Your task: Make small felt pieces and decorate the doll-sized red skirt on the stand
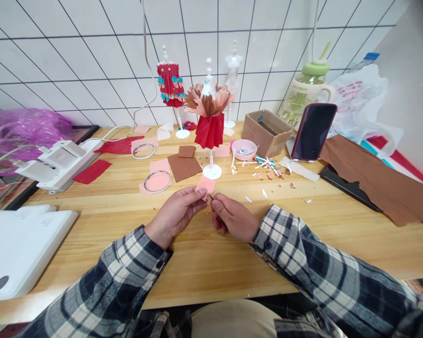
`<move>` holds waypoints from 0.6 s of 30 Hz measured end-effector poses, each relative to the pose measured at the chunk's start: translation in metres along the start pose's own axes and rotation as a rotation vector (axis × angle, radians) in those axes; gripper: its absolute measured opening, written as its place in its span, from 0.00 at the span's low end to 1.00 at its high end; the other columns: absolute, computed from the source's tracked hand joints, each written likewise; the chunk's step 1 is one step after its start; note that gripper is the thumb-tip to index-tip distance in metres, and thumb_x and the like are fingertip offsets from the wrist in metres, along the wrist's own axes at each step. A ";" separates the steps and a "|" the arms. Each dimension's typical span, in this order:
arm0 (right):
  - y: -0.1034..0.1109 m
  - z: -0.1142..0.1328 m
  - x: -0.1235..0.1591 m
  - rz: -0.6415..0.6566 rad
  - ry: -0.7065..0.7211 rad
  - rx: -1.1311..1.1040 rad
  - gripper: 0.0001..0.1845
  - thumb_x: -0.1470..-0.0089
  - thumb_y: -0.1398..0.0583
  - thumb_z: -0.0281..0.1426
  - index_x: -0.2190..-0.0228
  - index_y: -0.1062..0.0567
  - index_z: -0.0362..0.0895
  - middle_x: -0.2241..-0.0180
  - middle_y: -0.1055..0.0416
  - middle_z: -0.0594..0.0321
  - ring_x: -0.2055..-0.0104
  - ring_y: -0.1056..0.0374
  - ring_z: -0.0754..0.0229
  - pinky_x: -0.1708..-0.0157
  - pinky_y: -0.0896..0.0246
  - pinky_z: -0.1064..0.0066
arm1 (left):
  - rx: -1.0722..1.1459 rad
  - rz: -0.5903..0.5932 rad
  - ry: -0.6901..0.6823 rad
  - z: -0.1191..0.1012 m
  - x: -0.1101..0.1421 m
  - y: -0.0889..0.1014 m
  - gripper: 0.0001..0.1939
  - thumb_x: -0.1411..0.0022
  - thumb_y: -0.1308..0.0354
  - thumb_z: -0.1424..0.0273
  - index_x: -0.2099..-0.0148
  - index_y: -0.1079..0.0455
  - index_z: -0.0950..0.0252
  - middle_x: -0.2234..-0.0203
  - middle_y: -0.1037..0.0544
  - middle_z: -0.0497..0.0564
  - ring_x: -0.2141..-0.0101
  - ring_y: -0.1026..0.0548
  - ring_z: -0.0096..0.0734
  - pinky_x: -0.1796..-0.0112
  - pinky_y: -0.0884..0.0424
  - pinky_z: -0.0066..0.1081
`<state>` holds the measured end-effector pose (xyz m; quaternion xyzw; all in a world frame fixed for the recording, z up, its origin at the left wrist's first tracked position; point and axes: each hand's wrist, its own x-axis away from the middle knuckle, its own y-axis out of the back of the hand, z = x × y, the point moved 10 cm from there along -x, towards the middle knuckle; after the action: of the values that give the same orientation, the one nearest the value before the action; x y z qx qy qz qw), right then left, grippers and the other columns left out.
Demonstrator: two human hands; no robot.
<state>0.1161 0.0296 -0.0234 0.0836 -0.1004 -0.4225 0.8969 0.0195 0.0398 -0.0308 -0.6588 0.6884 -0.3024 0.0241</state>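
My left hand (178,211) pinches a small pink paper piece (206,185) between thumb and fingers, just above the wooden table (303,234). My right hand (232,218) is closed beside it, gripping a thin metal tool whose tip meets the lower edge of the paper; I cannot make out what the tool is. Just behind the hands stands a small white mannequin stand (212,170) wearing a red pleated paper skirt (209,130) with a brown and pink ruffled top.
A second mannequin with a red paper dress (170,84) and a bare one (232,65) stand by the tiled wall. Brown (184,165), pink and red paper pieces, two metal rings, a pink bowl (244,149), a cardboard box (266,132), a propped phone (313,131), paper scraps and white boards lie around.
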 end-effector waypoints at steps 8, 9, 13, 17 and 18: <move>-0.001 -0.002 0.000 0.002 -0.022 -0.036 0.17 0.34 0.58 0.44 0.69 0.42 0.47 0.79 0.37 0.72 0.83 0.40 0.69 0.83 0.43 0.77 | -0.017 0.042 -0.001 0.000 0.000 -0.002 0.07 0.48 0.32 0.70 0.71 0.25 0.69 0.74 0.23 0.49 0.69 0.26 0.24 0.61 0.30 0.25; -0.001 -0.002 0.000 0.001 -0.023 -0.042 0.17 0.34 0.58 0.43 0.69 0.42 0.47 0.80 0.37 0.72 0.83 0.40 0.68 0.83 0.43 0.77 | -0.017 0.042 0.000 0.001 0.000 -0.002 0.07 0.48 0.32 0.71 0.71 0.25 0.69 0.74 0.23 0.49 0.69 0.26 0.24 0.61 0.30 0.25; 0.001 0.001 0.000 -0.001 -0.015 -0.017 0.16 0.34 0.58 0.42 0.70 0.43 0.47 0.80 0.38 0.72 0.84 0.40 0.68 0.83 0.43 0.77 | -0.022 0.050 -0.001 0.002 -0.001 -0.002 0.07 0.48 0.32 0.70 0.70 0.25 0.69 0.74 0.22 0.49 0.69 0.25 0.24 0.61 0.30 0.25; 0.002 0.001 0.000 0.004 -0.022 0.037 0.16 0.33 0.58 0.40 0.70 0.43 0.47 0.81 0.38 0.72 0.84 0.41 0.67 0.82 0.45 0.76 | -0.037 0.047 0.001 0.001 -0.001 -0.001 0.07 0.48 0.32 0.70 0.71 0.25 0.69 0.73 0.22 0.49 0.68 0.26 0.25 0.61 0.30 0.25; 0.003 0.002 0.000 0.008 -0.017 0.052 0.16 0.33 0.58 0.40 0.70 0.43 0.47 0.82 0.38 0.72 0.84 0.41 0.67 0.82 0.46 0.75 | -0.040 0.041 -0.001 0.000 -0.001 0.000 0.07 0.48 0.32 0.70 0.70 0.25 0.69 0.73 0.23 0.49 0.68 0.26 0.25 0.61 0.30 0.25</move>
<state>0.1176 0.0311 -0.0206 0.1029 -0.1196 -0.4167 0.8953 0.0192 0.0409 -0.0311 -0.6451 0.7077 -0.2875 0.0175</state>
